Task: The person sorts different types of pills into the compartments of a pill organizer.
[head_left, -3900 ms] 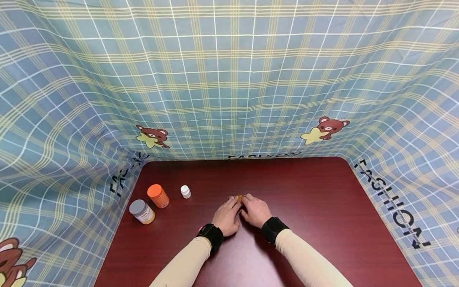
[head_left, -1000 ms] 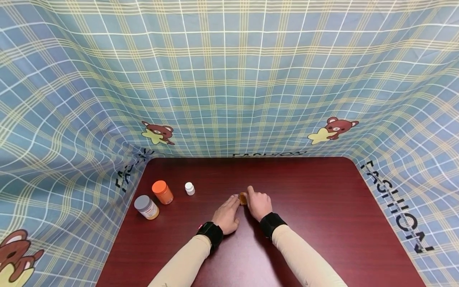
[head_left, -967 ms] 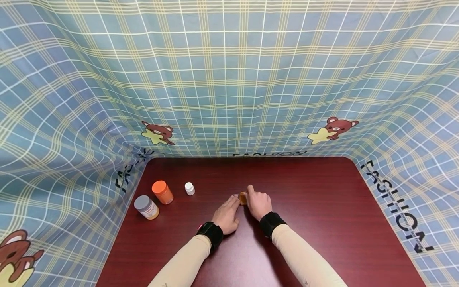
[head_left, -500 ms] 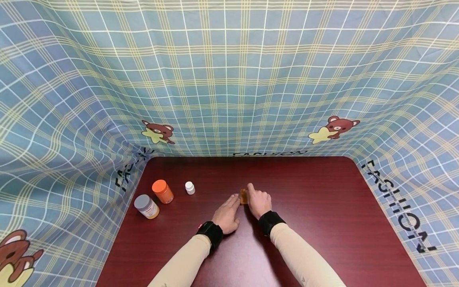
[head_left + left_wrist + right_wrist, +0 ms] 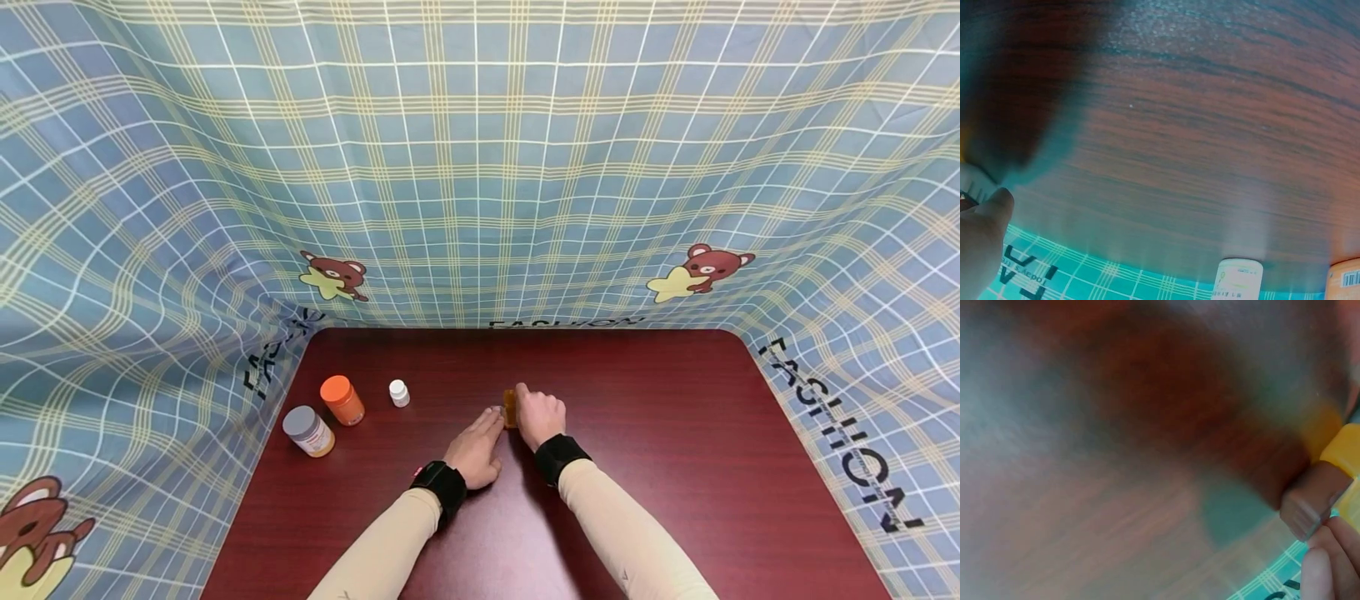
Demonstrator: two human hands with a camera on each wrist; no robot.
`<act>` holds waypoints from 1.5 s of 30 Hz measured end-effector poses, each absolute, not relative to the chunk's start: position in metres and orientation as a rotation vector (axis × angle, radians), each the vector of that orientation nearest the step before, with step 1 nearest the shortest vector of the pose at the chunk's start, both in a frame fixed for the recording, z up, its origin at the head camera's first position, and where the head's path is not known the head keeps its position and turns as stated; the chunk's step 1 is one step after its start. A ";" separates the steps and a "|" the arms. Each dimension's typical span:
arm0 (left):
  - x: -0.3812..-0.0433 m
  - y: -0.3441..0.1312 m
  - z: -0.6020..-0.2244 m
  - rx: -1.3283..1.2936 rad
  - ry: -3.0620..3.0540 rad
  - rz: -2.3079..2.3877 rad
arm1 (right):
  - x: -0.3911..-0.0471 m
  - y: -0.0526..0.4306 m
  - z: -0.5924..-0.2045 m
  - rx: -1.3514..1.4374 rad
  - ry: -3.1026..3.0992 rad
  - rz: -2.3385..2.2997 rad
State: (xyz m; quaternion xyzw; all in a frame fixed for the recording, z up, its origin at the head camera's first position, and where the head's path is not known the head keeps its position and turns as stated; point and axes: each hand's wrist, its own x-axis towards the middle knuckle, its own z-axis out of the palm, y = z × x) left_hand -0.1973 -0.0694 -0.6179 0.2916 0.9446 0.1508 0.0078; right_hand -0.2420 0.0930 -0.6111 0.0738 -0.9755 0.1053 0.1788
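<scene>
currently, the case (image 5: 511, 408) sits on the tabletop (image 5: 645, 400); left of the case, the left hand (image 5: 474, 450) touches it, grip loose, fingers straight; right of the case, the right hand (image 5: 542, 419) touches it, fingers bent, whether pinching i cannot tell. farther left: white bottle (image 5: 399, 394).

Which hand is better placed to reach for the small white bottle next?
Probably the left hand: it lies nearer the small white bottle, with nothing visible standing between them. The right hand is farther away, across the amber piece.
</scene>
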 end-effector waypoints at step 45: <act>-0.199 -0.073 -0.611 0.924 2.917 0.491 | -0.257 0.100 -0.616 0.355 -2.952 0.495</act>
